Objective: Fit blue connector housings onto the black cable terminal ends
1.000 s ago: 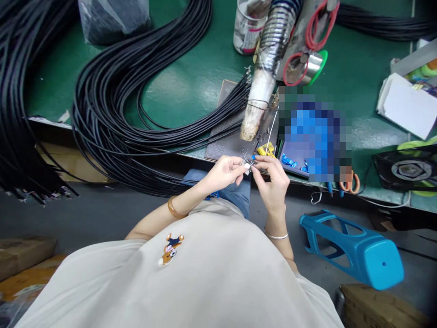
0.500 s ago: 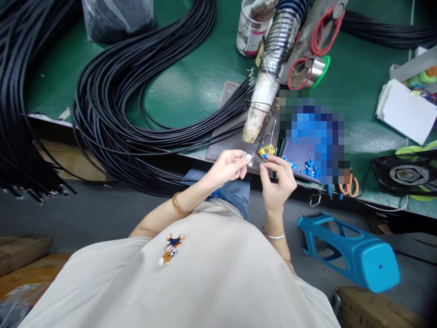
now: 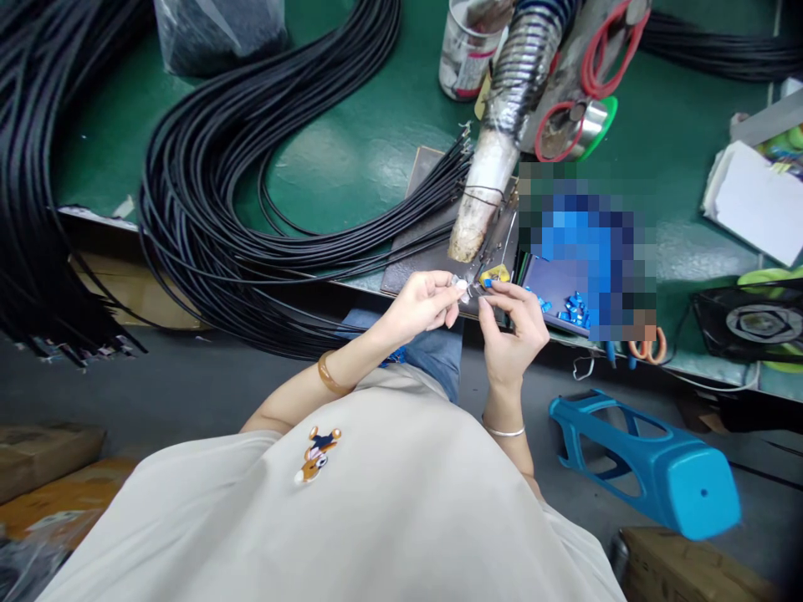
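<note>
While the left hand [image 3: 423, 306] is pinching a small white piece [image 3: 462, 286] near the front edge of the dark mat [image 3: 398, 278], the right hand [image 3: 518, 326] is hovering just beside it, thumb and index finger curling toward each other; whether they are gripping any of the fine strands [image 3: 471, 290] by the piece is too small to tell. A blue bit [image 3: 488, 283] is showing at the right index fingertip, its nature unclear. For good work, the left fingers should probably be anchoring the piece firmly without crushing it, the right fingertips handling 1 strand at a time, and both wrists staying clear of the yellow object [image 3: 501, 273] lying behind.
</note>
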The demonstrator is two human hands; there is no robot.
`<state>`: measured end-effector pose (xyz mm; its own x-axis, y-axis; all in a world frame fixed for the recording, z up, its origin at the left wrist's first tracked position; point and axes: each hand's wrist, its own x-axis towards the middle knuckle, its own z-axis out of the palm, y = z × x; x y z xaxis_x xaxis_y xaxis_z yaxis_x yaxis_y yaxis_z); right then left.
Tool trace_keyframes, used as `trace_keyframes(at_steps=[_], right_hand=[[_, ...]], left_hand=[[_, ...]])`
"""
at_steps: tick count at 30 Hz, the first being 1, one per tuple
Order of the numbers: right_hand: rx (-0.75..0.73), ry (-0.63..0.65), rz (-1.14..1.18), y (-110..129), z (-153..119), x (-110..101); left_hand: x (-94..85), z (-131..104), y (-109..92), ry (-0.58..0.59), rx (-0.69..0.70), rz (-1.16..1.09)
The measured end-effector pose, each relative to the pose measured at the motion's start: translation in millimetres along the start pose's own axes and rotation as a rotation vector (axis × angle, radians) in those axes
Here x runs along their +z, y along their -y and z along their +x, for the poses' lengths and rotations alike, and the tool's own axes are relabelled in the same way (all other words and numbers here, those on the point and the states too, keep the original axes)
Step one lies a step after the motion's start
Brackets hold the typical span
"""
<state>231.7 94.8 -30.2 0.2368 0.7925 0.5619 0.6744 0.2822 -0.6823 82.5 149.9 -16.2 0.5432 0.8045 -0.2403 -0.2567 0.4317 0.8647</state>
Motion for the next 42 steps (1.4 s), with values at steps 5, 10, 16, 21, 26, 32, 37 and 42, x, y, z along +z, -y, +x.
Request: trace_keyframes(at_steps=[5,10,16,21,26,32,37,42], right_hand=[[-0.012,0.004,-0.022,0,-1,0],[0.057,-0.038,0.081,0,-5,-1],[0.247,-0.117,0.336,3,-4,-7],[0.287,-0.087,0.339,10,0,-16],[0.264,-0.057,0.366,18,-3,-15],[0.328,0.019,0.576,21,-5,-10],[0.366,0.048,0.599,19,-5,-10],[0.362,0.004,0.569,19,-7,-10]], left_hand=[[-3.4,-1,1,-0.012,-0.011,0.022],[-11.4,-10,1,-0.052,-0.03,0.011],[-16.7,-17,-2,0.063,-0.076,-0.008],[-20.0,-14,-3,0.133,-0.094,0.046],[-20.1,-13,-2,0.108,-0.077,0.068],[-16.5,-16,-2,0.126,-0.037,0.133],[-12.7,-15,-2,0.094,0.016,0.124],[-9.1,-13,0,0.025,0.035,0.061]])
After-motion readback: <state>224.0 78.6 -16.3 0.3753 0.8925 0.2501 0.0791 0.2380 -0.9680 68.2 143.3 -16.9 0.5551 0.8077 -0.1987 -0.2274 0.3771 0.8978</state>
